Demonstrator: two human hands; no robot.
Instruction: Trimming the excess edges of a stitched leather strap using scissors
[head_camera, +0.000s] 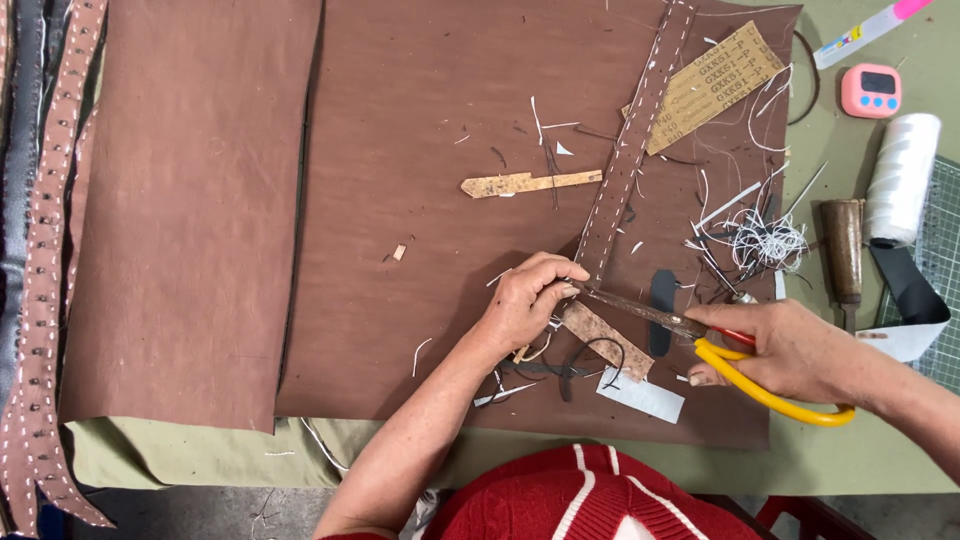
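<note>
Red knitted sleeves with white stripes (585, 500) fill the bottom edge at six o'clock. Just above, the left hand (527, 297) pinches the lower end of a brown stitched leather strap (628, 150), fingers closed on it where it meets a mottled tan scrap (603, 338). From three o'clock the right hand (790, 350) grips yellow-handled scissors (700, 335), fingers through the loops, with the blades laid against the strap's end right beside the left fingertips. Both lie on a large brown leather sheet (400, 200) spread over the green-covered desk (870, 220). Toward one o'clock sit a tangle of white thread offcuts (765, 240), a printed cardboard tag (712, 85), a white thread spool (900, 175) and a pink timer (870, 90). At nine o'clock, more stitched straps (45, 270) hang over the edge.
</note>
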